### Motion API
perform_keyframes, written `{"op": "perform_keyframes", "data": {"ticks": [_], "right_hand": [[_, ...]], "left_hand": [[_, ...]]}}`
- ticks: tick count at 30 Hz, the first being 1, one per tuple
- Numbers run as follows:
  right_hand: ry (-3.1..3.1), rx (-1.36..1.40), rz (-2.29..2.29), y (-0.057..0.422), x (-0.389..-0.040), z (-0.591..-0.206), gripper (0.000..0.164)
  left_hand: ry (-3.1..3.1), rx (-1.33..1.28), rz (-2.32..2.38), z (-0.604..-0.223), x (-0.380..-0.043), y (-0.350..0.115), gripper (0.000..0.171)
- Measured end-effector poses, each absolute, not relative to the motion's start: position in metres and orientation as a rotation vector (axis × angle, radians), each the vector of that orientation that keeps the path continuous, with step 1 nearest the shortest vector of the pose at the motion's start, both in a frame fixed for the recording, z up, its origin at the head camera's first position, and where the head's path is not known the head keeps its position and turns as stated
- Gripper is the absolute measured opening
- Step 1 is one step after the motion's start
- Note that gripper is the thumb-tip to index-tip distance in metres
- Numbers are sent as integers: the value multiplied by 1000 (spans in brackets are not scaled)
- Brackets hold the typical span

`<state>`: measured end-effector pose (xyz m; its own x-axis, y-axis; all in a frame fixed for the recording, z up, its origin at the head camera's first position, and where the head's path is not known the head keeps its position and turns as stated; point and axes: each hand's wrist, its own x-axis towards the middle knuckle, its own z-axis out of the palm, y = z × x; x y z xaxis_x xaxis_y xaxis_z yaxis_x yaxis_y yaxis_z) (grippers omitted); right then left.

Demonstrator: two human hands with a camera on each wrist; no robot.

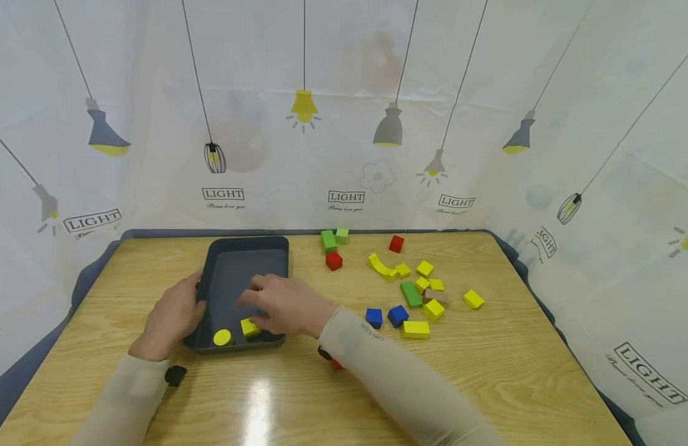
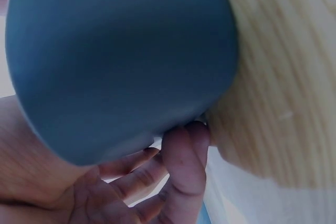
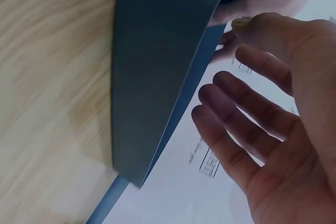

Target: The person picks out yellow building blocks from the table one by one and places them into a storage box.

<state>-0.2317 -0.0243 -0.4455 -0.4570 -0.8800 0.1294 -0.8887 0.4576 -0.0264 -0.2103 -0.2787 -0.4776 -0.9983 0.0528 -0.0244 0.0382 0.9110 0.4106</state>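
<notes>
Before me: bright, even light. Table (image 1: 258, 409): one white glare streak, near side. Tray (image 2: 126, 56): dim, soft-focus in left wrist view.

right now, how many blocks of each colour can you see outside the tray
yellow blocks: 8
green blocks: 3
red blocks: 3, one mostly hidden by the right sleeve
blue blocks: 2
brown block: 1
total: 17
</notes>
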Motion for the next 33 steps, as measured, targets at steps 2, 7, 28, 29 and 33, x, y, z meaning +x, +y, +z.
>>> {"op": "perform_keyframes", "data": {"ticks": [2,7,28,29,33], "right_hand": [[-2614,1550,152,-18,-235,-445,38],[-2697,1446,228,-1,-244,-446,40],[-2834,1118,238,81,-272,-456,44],[-2841,1101,237,84,-273,-456,45],[-2860,1012,225,97,-277,-459,47]], "left_hand": [[3041,66,655,-477,-210,-278,68],[3047,62,660,-477,-209,-279,68],[3046,45,668,-478,-210,-278,69],[3046,45,667,-478,-210,-278,69],[3043,38,665,-478,-211,-278,68]]}}
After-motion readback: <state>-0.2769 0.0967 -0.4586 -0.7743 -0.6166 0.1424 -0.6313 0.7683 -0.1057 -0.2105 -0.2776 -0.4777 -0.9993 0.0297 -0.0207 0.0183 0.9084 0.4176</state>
